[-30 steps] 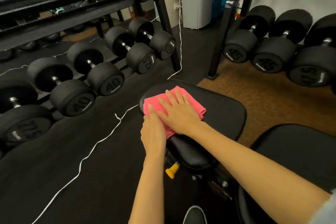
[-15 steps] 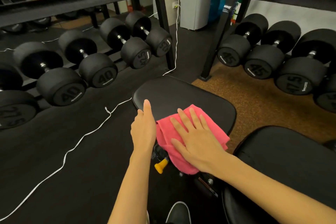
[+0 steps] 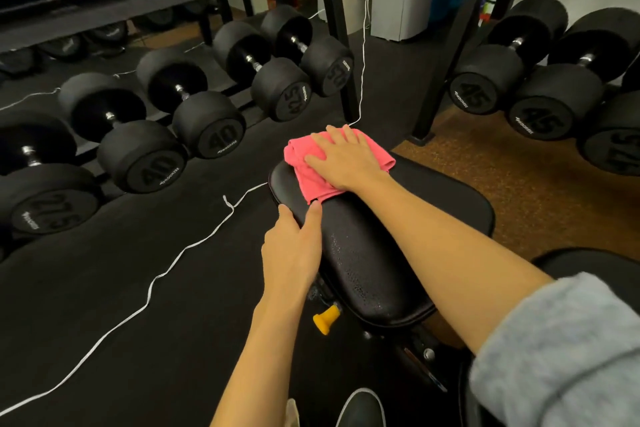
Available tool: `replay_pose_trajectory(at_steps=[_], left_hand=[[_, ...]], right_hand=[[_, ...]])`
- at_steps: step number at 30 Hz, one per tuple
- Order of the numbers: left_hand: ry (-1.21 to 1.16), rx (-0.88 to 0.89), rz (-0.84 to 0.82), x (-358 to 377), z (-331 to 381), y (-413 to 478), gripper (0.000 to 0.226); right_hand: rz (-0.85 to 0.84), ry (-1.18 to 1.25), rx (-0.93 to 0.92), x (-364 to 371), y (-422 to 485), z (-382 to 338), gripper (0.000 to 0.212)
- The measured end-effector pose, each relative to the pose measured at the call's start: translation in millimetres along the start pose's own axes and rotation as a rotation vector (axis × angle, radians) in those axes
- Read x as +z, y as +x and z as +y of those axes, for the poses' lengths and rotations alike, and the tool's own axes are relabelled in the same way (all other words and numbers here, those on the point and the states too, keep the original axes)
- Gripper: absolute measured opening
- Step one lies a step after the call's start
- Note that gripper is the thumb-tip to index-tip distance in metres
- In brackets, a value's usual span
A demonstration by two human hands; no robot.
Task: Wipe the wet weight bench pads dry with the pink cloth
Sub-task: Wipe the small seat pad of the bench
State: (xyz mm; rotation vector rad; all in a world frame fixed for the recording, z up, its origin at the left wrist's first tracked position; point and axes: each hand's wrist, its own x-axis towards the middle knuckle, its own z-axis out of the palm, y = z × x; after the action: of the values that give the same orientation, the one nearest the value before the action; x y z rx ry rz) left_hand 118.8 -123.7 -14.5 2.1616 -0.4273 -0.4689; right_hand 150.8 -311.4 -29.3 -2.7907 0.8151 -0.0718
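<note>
Right hand [image 3: 343,158] flat, fingers straight and spread, pressing the pink cloth [image 3: 298,158] onto the far end of the seat pad [image 3: 367,274]; nothing grasped, just palm pressure. Left hand [image 3: 292,250] rests released on the pad's left edge just behind the cloth, thumb laid on top, bracing it we think. Step in hand: wiping the seat pad, and we'd judge it partway. Droplets [image 3: 346,250] show on the near half, so the next move calls for dragging the cloth back toward us over that wet patch, with even pressure and the cloth kept flat, not bunching. Cloth is folded, creased at its left side, and overhangs the pad's far left corner a bit. Second pad [image 3: 595,262] at lower right is mostly hidden by the sleeve; we can't tell if it's wet or dry
</note>
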Motion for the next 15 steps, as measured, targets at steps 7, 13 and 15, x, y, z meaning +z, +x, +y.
replay_pose_trajectory(at_steps=[7, 13, 15], left_hand=[[-0.026, 0.010, -0.027, 0, -7, 7, 0.036], [-0.046, 0.223, 0.097, 3, 7, -4, 0.056], [-0.119, 0.293, 0.076, 6, 10, -14, 0.041]], right_hand=[[0.034, -0.011, 0.150, -6, -71, 47, 0.067], [-0.008, -0.037, 0.082, -1, -189, 24, 0.082], [0.022, -0.023, 0.034, 4, -220, 11, 0.084]])
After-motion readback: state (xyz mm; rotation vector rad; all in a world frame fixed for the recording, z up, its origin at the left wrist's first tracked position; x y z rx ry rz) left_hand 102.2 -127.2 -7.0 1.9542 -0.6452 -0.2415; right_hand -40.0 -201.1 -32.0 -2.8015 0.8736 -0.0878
